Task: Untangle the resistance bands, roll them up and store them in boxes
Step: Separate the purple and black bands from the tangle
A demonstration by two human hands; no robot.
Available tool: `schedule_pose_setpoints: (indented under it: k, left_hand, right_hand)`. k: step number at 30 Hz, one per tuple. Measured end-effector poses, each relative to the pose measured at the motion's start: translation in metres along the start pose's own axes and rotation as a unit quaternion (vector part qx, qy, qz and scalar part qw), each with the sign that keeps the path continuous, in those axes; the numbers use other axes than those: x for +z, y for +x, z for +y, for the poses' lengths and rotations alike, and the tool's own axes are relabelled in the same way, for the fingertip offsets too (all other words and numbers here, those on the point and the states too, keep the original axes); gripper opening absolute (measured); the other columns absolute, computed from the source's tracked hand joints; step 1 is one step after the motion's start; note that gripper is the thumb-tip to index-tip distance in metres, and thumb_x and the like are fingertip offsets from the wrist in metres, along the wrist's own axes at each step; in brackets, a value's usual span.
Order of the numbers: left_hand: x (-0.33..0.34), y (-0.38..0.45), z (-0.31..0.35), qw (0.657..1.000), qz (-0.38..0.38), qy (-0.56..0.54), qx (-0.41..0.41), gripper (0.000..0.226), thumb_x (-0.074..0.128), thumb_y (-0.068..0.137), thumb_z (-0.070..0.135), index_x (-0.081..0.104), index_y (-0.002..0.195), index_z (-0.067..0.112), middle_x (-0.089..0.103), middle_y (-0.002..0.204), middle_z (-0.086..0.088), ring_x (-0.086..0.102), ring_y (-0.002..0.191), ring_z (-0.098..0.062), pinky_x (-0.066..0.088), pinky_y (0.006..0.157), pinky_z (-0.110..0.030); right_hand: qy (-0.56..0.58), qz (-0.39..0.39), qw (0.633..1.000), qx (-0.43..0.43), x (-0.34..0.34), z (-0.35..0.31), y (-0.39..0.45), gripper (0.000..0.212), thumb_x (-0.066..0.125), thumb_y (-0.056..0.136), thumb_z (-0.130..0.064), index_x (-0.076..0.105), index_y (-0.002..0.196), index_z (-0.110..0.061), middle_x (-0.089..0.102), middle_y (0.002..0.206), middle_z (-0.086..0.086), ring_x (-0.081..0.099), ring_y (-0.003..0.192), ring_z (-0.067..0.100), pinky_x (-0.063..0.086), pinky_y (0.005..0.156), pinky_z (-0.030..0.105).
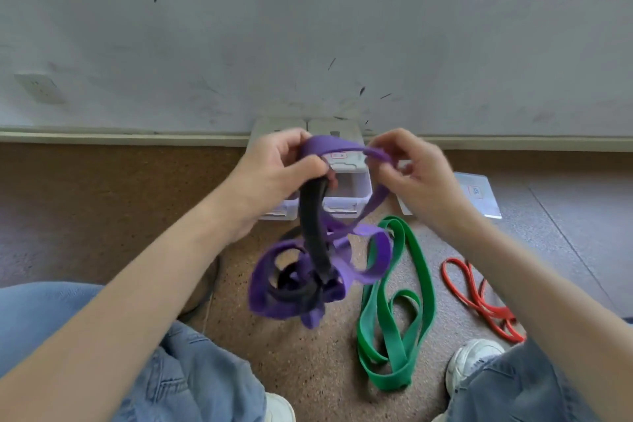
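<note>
speckled brown floor runs up to a scuffed white wall, with open white boxes (346, 188) against it and a flat lid (479, 195) off to the right. the left hand (274, 175) grips the top of a knot where the purple band (342, 264) and the black band (313, 236) are wound together; its grip is closed round both. the right hand (411, 171) pinches a purple strand stretched between the hands. the tangle hangs above the floor, between the knees. the green band (394, 301) and the red band (479, 298) lie loose on the floor to the right, already apart. the step looks like untangling, early on: next the purple loop likely needs working free of the black before any rolling.
</note>
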State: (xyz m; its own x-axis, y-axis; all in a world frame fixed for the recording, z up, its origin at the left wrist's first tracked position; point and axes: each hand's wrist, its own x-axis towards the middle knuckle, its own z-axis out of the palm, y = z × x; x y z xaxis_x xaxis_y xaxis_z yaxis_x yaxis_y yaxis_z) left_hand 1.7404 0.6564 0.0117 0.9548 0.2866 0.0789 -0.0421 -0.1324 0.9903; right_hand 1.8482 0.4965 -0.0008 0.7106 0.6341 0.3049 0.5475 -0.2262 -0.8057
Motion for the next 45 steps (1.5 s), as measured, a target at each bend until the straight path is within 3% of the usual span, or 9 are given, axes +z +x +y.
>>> schedule_pose_setpoints:
  k: [5, 14, 18, 23, 29, 33, 37, 41, 45]
  left_hand:
    - [-0.003, -0.002, 0.005, 0.995, -0.031, -0.088, 0.034, 0.004, 0.063, 0.066, 0.021, 0.065, 0.065, 0.024, 0.059, 0.058, 0.008, 0.054, 0.054, -0.005, 0.047, 0.056, -0.017]
    - [-0.027, -0.003, -0.02, 0.914, 0.007, 0.404, -0.023, 0.011, 0.068, 0.074, 0.029, 0.06, 0.069, 0.025, 0.057, 0.057, 0.01, 0.047, 0.047, 0.001, 0.033, 0.049, -0.009]
    - [-0.027, -0.003, -0.011, 0.982, -0.032, 0.186, -0.033, 0.013, 0.076, 0.075, 0.022, 0.064, 0.069, 0.023, 0.049, 0.05, 0.012, 0.039, 0.044, -0.001, 0.03, 0.046, -0.01]
    - [-0.036, -0.002, 0.006, 0.985, -0.057, -0.161, 0.024, 0.016, 0.071, 0.059, 0.009, 0.062, 0.067, 0.019, 0.04, 0.049, 0.011, 0.03, 0.037, 0.001, 0.027, 0.041, -0.012]
    - [-0.029, 0.0, -0.017, 0.998, 0.019, -0.024, -0.055, 0.03, 0.076, 0.061, 0.02, 0.061, 0.085, 0.014, 0.041, 0.061, 0.003, 0.038, 0.043, -0.001, 0.032, 0.046, -0.013]
    - [0.001, -0.017, -0.038, 0.949, -0.252, 0.111, -0.156, 0.045, 0.08, 0.067, 0.033, 0.061, 0.108, 0.027, 0.068, 0.099, -0.002, 0.066, 0.091, -0.009, 0.052, 0.081, -0.019]
    - [0.019, -0.012, -0.041, 0.973, -0.116, 0.147, -0.136, 0.02, 0.077, 0.075, 0.017, 0.064, 0.089, 0.011, 0.071, 0.092, -0.013, 0.068, 0.086, -0.025, 0.055, 0.074, -0.027]
    - [0.001, -0.003, -0.017, 0.991, -0.047, -0.08, -0.094, 0.012, 0.073, 0.071, 0.017, 0.065, 0.078, 0.012, 0.07, 0.075, -0.012, 0.051, 0.047, -0.006, 0.037, 0.043, -0.013]
    - [0.0, 0.005, -0.002, 0.984, -0.009, -0.176, -0.041, 0.012, 0.073, 0.073, 0.018, 0.063, 0.076, 0.012, 0.066, 0.074, -0.007, 0.04, 0.043, -0.003, 0.033, 0.039, -0.013]
  right_hand:
    - [0.071, -0.302, 0.945, 0.103, 0.037, 0.009, -0.024, 0.014, 0.052, 0.092, -0.009, 0.065, 0.096, -0.013, 0.06, 0.11, 0.016, 0.061, 0.096, 0.03, 0.052, 0.079, 0.036]
    - [0.257, -0.204, 0.912, 0.248, -0.009, 0.006, -0.004, 0.014, 0.065, 0.084, -0.019, 0.061, 0.071, -0.015, 0.035, 0.052, -0.003, 0.035, 0.042, 0.013, 0.042, 0.046, 0.023]
    - [0.292, -0.218, 0.913, 0.181, -0.02, -0.003, -0.001, 0.013, 0.074, 0.07, -0.019, 0.062, 0.065, -0.019, 0.047, 0.054, -0.001, 0.039, 0.042, 0.01, 0.04, 0.045, 0.018]
    - [-0.087, -0.371, 0.913, 0.144, 0.013, 0.03, -0.027, 0.015, 0.064, 0.081, -0.009, 0.056, 0.081, -0.022, 0.062, 0.09, -0.001, 0.062, 0.084, 0.011, 0.052, 0.076, 0.022]
    - [0.176, -0.277, 0.911, 0.248, 0.006, 0.027, -0.023, 0.017, 0.07, 0.076, -0.006, 0.054, 0.083, -0.006, 0.069, 0.086, 0.015, 0.07, 0.085, 0.028, 0.058, 0.068, 0.026]
    - [0.419, -0.157, 0.876, 0.177, 0.0, 0.003, -0.01, 0.019, 0.071, 0.068, -0.01, 0.057, 0.08, -0.006, 0.072, 0.083, 0.014, 0.071, 0.086, 0.028, 0.057, 0.067, 0.025]
    - [0.536, -0.084, 0.824, 0.163, -0.008, 0.006, -0.001, 0.025, 0.068, 0.074, -0.015, 0.058, 0.094, -0.004, 0.071, 0.098, 0.019, 0.07, 0.092, 0.027, 0.056, 0.073, 0.025]
    - [0.237, -0.266, 0.916, 0.183, -0.001, 0.028, -0.018, 0.063, 0.071, 0.075, -0.029, 0.045, 0.132, -0.02, 0.059, 0.129, 0.001, 0.061, 0.111, 0.016, 0.051, 0.092, 0.037]
    - [0.137, -0.269, 0.947, 0.112, 0.034, 0.022, -0.034, 0.015, 0.067, 0.084, -0.016, 0.063, 0.098, -0.021, 0.071, 0.081, -0.005, 0.067, 0.071, 0.019, 0.053, 0.065, 0.024]
